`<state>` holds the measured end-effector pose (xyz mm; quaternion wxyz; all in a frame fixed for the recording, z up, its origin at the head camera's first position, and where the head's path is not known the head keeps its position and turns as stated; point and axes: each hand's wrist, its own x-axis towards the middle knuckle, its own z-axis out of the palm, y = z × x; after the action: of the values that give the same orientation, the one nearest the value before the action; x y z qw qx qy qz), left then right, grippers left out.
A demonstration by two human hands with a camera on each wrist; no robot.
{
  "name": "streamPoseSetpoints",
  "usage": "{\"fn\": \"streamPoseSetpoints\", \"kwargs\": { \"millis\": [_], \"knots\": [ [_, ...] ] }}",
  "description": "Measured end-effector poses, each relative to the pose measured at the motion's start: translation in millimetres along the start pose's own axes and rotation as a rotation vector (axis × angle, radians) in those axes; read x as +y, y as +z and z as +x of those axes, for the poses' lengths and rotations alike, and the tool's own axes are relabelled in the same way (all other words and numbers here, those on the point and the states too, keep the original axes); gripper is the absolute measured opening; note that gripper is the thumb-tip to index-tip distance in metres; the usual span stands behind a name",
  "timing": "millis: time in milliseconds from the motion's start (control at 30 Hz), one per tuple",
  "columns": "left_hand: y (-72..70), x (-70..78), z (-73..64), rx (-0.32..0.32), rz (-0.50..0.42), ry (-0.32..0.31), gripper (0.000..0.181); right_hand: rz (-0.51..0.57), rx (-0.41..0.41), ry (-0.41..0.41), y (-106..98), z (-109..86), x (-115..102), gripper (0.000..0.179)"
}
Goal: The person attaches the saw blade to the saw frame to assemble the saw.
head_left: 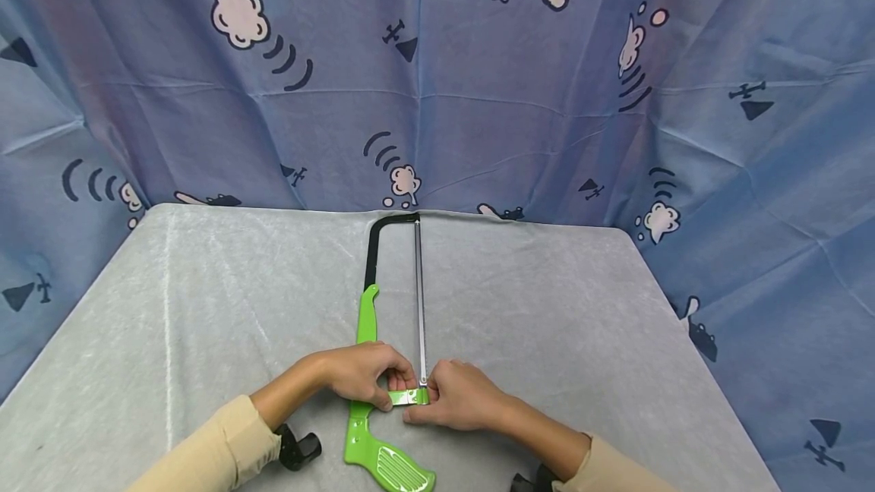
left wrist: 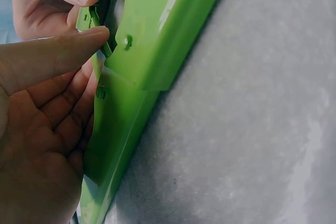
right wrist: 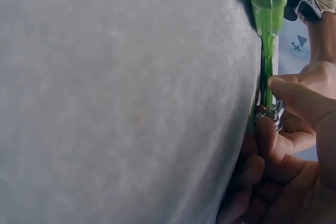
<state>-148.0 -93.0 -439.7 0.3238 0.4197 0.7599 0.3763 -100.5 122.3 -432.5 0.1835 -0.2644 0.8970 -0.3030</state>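
A hacksaw lies on the table, its green handle toward me and its black frame pointing away. The silver blade runs along its right side. My left hand pinches the green crossbar near the blade's lower end, thumb on the near side. At that bar's right end my right hand grips with thumb and forefinger. A threaded metal wing nut or screw shows between those fingers in the right wrist view. Part of the bar is hidden by the fingers.
The table has a grey cloth cover. Behind it and at both sides hangs a blue patterned curtain. Black wrist cameras sit by both cuffs.
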Motion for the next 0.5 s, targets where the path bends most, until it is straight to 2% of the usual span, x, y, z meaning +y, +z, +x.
{"fn": "streamPoseSetpoints", "kwargs": {
  "millis": [267,500],
  "knots": [
    [-0.4,-0.2,0.2,-0.003,0.001,-0.001,0.029,0.038,-0.038,-0.019,-3,0.3,3,0.049],
    [-0.4,-0.5,0.4,-0.005,0.003,0.000,0.029,0.114,-0.121,-0.044,-7,-0.6,11,0.043]
  ]
}}
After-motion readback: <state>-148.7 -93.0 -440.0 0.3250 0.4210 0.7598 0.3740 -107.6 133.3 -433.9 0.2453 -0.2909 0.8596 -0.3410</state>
